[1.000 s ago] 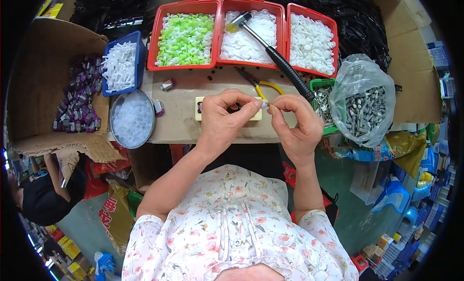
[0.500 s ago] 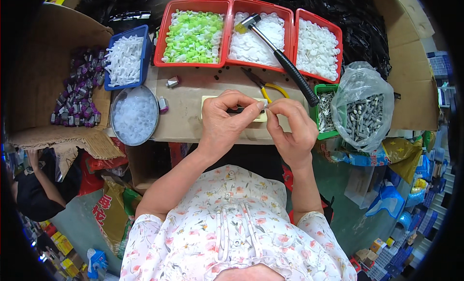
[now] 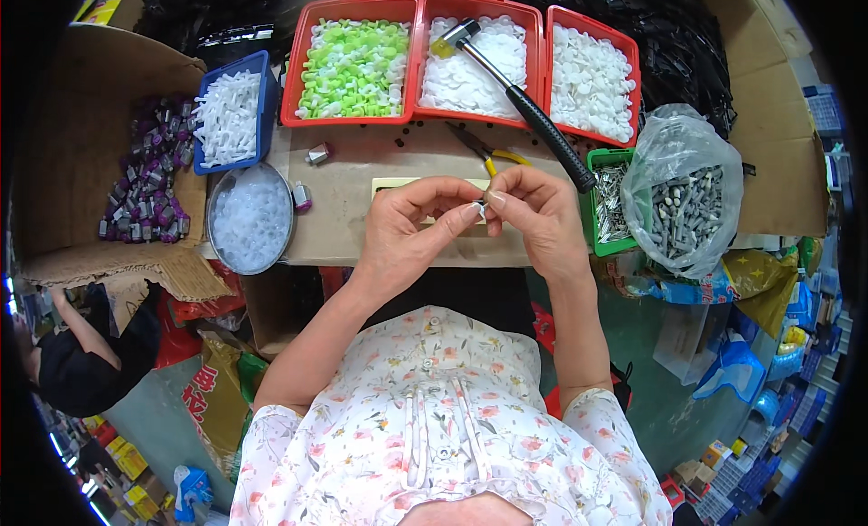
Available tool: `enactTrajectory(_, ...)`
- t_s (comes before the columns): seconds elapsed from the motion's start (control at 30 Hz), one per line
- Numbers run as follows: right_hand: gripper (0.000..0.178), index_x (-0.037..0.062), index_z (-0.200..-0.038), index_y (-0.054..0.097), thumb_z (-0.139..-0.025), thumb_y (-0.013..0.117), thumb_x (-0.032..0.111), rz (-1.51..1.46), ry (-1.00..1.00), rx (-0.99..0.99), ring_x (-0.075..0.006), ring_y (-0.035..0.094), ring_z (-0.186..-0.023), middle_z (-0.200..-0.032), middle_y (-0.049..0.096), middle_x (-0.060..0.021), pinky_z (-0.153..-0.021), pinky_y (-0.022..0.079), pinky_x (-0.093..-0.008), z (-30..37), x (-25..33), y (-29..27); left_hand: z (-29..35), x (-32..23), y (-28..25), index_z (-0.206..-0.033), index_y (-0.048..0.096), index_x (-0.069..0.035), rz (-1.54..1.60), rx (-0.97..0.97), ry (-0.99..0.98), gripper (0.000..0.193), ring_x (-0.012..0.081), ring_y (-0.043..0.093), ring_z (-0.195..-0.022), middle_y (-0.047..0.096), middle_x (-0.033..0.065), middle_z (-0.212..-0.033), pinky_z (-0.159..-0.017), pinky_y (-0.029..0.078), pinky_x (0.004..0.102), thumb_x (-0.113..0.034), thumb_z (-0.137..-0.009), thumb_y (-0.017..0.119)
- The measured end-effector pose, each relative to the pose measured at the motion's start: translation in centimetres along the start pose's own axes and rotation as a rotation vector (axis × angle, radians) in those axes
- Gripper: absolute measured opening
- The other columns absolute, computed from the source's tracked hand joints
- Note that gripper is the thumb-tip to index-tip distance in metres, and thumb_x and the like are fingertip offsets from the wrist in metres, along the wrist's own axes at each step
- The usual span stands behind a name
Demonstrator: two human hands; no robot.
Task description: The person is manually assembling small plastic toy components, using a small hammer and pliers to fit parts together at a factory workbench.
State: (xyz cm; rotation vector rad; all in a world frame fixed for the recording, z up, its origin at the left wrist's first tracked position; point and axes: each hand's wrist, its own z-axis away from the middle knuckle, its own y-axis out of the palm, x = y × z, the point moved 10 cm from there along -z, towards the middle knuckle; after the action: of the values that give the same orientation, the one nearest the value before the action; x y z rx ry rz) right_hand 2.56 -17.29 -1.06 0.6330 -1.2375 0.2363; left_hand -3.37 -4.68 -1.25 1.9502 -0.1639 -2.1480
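My left hand (image 3: 405,226) and my right hand (image 3: 545,220) meet fingertip to fingertip over the front of the work surface. Both are closed in a pinch on a tiny white and dark part (image 3: 482,209), mostly covered by the fingers, so its kind is unclear. Under and behind the hands lies a cream rectangular block (image 3: 391,183), largely hidden. Just beyond the right hand, pliers (image 3: 485,151) with yellow handles lie on the cardboard surface (image 3: 334,220). A hammer (image 3: 533,114) with a black grip leans across the red bins toward the right hand.
Red bins (image 3: 418,65) at the back hold green and white plastic pieces. Leftward are a blue bin (image 3: 265,110), a round dish (image 3: 290,220) and a carton (image 3: 63,119) of purple-and-silver parts. Rightward, a green bin (image 3: 592,209) of metal pins adjoins a plastic bag (image 3: 674,128) of grey parts.
My right hand has turned and shifted slightly left, its fingers now pressing against the left hand's. The pinched part shows more, a little lower in view. The pliers' handles are more covered.
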Motion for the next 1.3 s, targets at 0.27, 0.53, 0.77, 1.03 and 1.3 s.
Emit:
enactTrajectory(0.27, 0.014, -0.0051, -0.098, 0.065, -0.088, 0.072, 0.000, 0.104, -0.209, -0.122, -0.0121, 0.064, -0.076, -0.087, 0.067, -0.0070, -0.067, 0.052, -0.0242, 0.9, 2.5, 1.1, 0.1, 0.0, -0.6, -0.107, 0.069, 0.003, 0.230, -0.034, 0.017, 0.017, 0.0104, 0.068, -0.087, 0.072, 0.0062, -0.095, -0.079, 0.056, 0.0249, -0.007, -0.093, 0.070)
enactTrajectory(0.53, 0.016, -0.0009, -0.093, 0.069, -0.079, 0.076, -0.004, 0.862, -0.667, -0.109, -0.0194, 0.066, -0.079, -0.090, 0.068, -0.0107, -0.071, 0.053, -0.0309, 2.8, 5.5, 4.3, 0.5, 0.1, -1.5, -0.109, 0.069, 0.004, 0.302, -0.057, 0.046, 0.018, 0.0131, 0.069, -0.090, 0.072, 0.0086, -0.097, -0.084, 0.058, 0.0269, -0.005, -0.094, 0.068)
enactTrajectory(0.77, 0.015, 0.0022, -0.090, 0.069, -0.077, 0.074, -0.004, 1.034, -0.748, -0.084, -0.0258, 0.063, -0.074, -0.086, 0.064, -0.0094, -0.067, 0.048, -0.0347, 1.7, 4.3, 5.5, 2.3, -1.6, -4.4, -0.107, 0.071, 0.003, -0.221, -0.276, 0.173, 0.022, 0.0167, 0.069, -0.085, 0.073, 0.0103, -0.097, -0.076, 0.056, 0.0294, -0.006, -0.087, 0.075)
enactTrajectory(1.03, 0.015, 0.0039, -0.089, 0.068, -0.075, 0.075, 0.002, 1.108, -0.696, -0.001, -0.0258, 0.060, -0.076, -0.087, 0.060, -0.0090, -0.068, 0.044, -0.0372, 0.6, 2.0, 5.8, 4.6, -5.0, -3.4, -0.102, 0.072, -0.001, -0.967, -0.340, 0.627, 0.029, 0.0309, 0.062, -0.096, 0.068, 0.0119, -0.099, -0.079, 0.051, 0.0378, 0.002, -0.074, 0.077)
enactTrajectory(1.3, 0.014, 0.0047, -0.090, 0.067, -0.077, 0.074, 0.004, 1.168, -0.703, 0.043, -0.0252, 0.060, -0.078, -0.086, 0.058, -0.0078, -0.071, 0.043, -0.0375, 0.2, 1.5, 6.8, 5.3, -3.8, -1.7, -0.098, 0.071, -0.003, -1.136, -0.301, 0.771, 0.025, 0.0295, 0.060, -0.100, 0.065, 0.0087, -0.102, -0.084, 0.047, 0.0417, -0.005, -0.074, 0.076)
